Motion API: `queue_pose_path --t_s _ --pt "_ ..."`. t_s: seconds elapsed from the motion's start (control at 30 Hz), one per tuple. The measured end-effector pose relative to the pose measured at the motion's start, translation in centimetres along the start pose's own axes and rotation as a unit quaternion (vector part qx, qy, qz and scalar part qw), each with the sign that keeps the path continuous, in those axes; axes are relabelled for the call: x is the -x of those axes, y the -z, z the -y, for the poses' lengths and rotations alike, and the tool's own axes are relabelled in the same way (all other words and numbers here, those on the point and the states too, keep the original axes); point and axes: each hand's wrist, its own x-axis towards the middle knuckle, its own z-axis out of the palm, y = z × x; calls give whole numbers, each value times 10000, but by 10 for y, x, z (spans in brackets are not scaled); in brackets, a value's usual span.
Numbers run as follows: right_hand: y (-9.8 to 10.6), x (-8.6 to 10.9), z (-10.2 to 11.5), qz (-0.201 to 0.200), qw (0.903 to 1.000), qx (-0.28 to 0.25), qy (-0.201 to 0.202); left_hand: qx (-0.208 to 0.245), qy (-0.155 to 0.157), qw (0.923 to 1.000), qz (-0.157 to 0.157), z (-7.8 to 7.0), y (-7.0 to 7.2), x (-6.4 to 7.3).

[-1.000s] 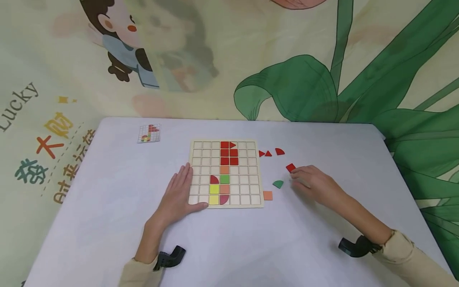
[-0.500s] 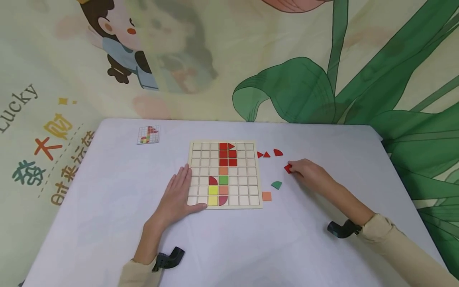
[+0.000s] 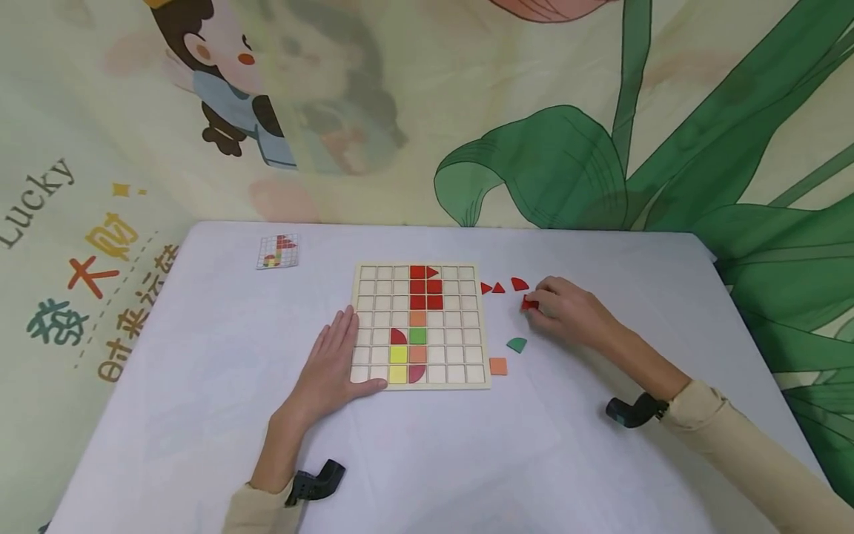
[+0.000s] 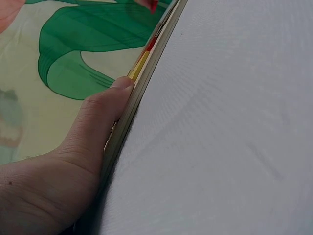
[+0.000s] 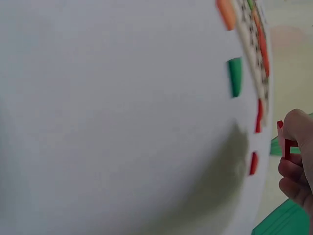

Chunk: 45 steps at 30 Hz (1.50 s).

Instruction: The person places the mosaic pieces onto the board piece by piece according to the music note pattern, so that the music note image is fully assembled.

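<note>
My left hand [image 3: 328,356] lies with straight fingers along the left edge of a gridded wooden board [image 3: 467,377], its thumb over the lower left corner. Red, orange, green, yellow and dark pink tiles fill some of the board's middle cells. To the right of the board, my right hand [image 3: 574,311] pinches a red square tile [image 3: 528,302] between thumb and fingers. In the right wrist view the red tile [image 5: 287,147] shows edge-on in the fingers, raised over the tablecloth. Nearby lie a red quarter-circle [image 3: 520,284], a green quarter-circle [image 3: 517,345] and two red triangles [image 3: 498,288].
An orange square tile [image 3: 498,366] lies against the board's lower right side. A small pattern card [image 3: 277,251] with a coloured grid sits at the back left of the white-covered table [image 3: 414,460]. Behind the table hangs a printed cloth [image 3: 373,111].
My right hand has picked up the red square tile and carried it a little left and toward the back. The left hand stays on the board.
</note>
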Motion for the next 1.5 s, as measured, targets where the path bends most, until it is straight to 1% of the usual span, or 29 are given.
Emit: queue_pose_path --t_s 0.07,0.17,0.23,0.37,0.47,0.53,0.7,0.8,1.0,1.27,1.5 --pt "2 -13 4 -236 9995 -87 190 27 -4 10000 -26 0 0 0" --pt "8 -33 10 -339 9982 -146 480 56 -35 10000 -33 0 0 0" --pt "14 -45 14 -276 9978 -175 579 71 -54 10000 -29 -1 0 0" --pt "22 -65 19 -136 9977 -270 606 62 -42 10000 23 -1 1 1" --pt "25 -78 22 -109 9973 -260 672 86 13 9999 65 -2 2 1" --pt "25 -83 24 -68 9969 -207 762 101 -4 9999 32 -2 3 1" --pt "21 -89 29 204 9958 -135 885 53 -37 10000 -20 -2 2 1" --pt "19 -91 32 361 9956 -164 853 23 8 10000 24 -2 2 0" --pt "16 -93 37 546 9950 -238 798 66 78 9999 87 -2 4 0" --pt "12 -93 41 590 9945 -233 835 101 98 9999 94 -2 5 0" --pt "9 -95 44 592 9944 -171 858 20 110 9999 94 -2 4 0"
